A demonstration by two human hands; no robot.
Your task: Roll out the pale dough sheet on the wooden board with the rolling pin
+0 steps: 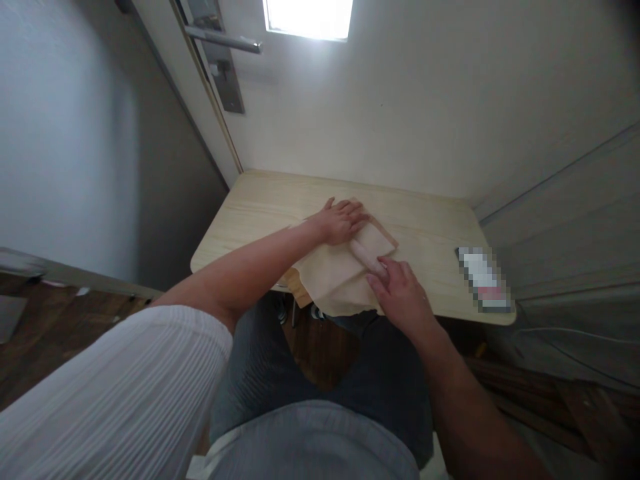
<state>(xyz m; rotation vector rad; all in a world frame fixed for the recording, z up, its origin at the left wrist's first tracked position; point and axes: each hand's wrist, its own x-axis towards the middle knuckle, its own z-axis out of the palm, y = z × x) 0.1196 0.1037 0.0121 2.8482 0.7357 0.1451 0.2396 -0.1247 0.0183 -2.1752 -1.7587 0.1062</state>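
A beige sheet (pixel 337 279), paper or cloth, lies folded on the small wooden table (pixel 265 200), and its near edge hangs over the front. My left hand (pixel 343 221) presses down on the far part of the sheet, with its fingers stretched out and the thumb apart. Between my hands runs a pale tube-like roll (pixel 367 255) across the sheet. The fingers of my right hand (pixel 403 290) close around its near end. A darker tan band (pixel 384 231) edges the sheet at the far right. What lies under my left palm is hidden.
On the table's right side lies a phone-like object (pixel 483 280) with a blurred face. Behind the table stands a pale door (pixel 425 100) with a metal handle (pixel 225 40). A white cable (pixel 575 333) runs along the right wall. My legs are under the table.
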